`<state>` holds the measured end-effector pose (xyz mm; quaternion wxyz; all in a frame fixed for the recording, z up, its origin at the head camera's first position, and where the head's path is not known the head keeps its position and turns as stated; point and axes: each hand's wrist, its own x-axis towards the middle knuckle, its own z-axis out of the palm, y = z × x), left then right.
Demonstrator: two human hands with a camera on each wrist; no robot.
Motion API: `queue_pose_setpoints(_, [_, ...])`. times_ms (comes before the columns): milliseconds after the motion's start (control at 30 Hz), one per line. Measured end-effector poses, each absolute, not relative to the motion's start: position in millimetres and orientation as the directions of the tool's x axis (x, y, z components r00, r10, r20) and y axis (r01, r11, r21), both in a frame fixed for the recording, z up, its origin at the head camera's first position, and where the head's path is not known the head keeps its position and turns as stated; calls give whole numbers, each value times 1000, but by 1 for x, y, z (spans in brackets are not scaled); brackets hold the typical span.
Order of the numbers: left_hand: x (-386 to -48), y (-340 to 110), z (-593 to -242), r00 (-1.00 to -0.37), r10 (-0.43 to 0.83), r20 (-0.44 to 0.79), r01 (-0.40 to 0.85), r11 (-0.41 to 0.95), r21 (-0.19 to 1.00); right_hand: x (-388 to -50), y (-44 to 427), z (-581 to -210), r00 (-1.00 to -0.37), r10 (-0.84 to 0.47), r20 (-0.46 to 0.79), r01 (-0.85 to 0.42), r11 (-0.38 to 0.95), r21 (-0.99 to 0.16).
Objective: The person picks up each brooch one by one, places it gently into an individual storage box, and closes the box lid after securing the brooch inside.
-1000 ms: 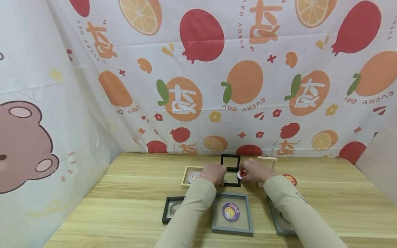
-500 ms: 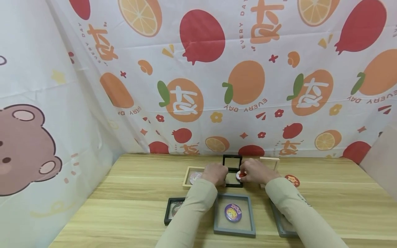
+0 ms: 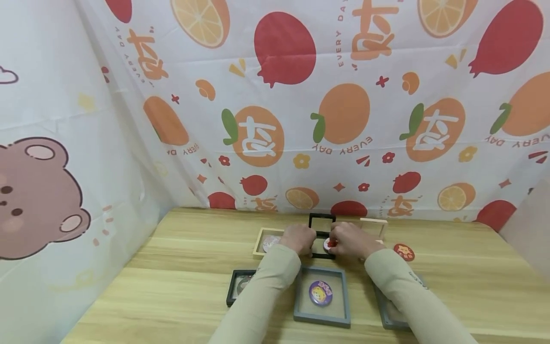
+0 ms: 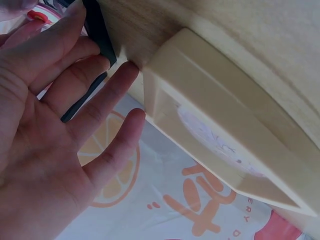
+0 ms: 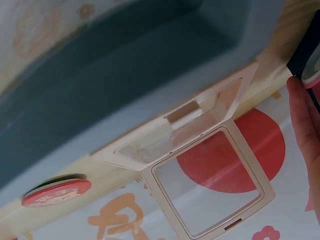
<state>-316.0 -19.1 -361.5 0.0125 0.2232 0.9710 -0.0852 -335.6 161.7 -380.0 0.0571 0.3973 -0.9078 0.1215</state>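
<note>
A small black hinged display frame [image 3: 323, 255] stands open at the back of the table, its lid upright. My left hand [image 3: 298, 239] holds its left side; in the left wrist view, thumb and fingers of that hand [image 4: 55, 115] touch the black edge, while the last two fingers stretch loosely beside a cream frame. With my right hand [image 3: 351, 239] I pinch a round white-and-red badge [image 3: 328, 245] over the right part of the black frame's lower half. At the right wrist view's edge, one finger [image 5: 304, 120] reaches the badge [image 5: 312, 75]; most of that hand is outside the view.
A cream frame [image 3: 259, 248] with a pale badge lies left. An open cream frame [image 3: 374, 220] stands right, beside a loose red badge [image 3: 404, 252]. Nearer are a grey frame [image 3: 322, 321] with a purple badge, another grey frame [image 3: 386, 315] and a black frame [image 3: 230, 291].
My right hand has brought the badge slightly left, further over the black frame's lower half, and the badge has tilted flatter. My left hand stays at the frame's side. The head view shifts slightly.
</note>
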Motion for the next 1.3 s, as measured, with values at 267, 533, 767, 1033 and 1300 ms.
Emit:
queue_pose_setpoints(267, [-314, -9, -365, -897, 438, -59, 442, 889, -123, -331, 170, -387, -659, -715, 233, -752, 635, -180])
queue_pose_setpoints(533, [-317, -19, -360, -906, 416, -76, 422, 899, -116, -332, 157, -383, -678, -705, 207, -735, 645, -209])
queue_pose_setpoints(767, [-316, -16, -358, -905, 419, -78, 426, 895, -135, -332, 157, -379, -692, -699, 179, -721, 661, -208])
queue_pose_setpoints(1033, [-313, -15, -359, -907, 412, -85, 420, 896, -143, -327, 155, -377, -688, -709, 157, -725, 661, -194])
queue_pose_setpoints(1300, [-308, -10, -359, -920, 382, -86, 392, 902, -182, -327, 153, -378, -652, -736, 182, -758, 636, -145])
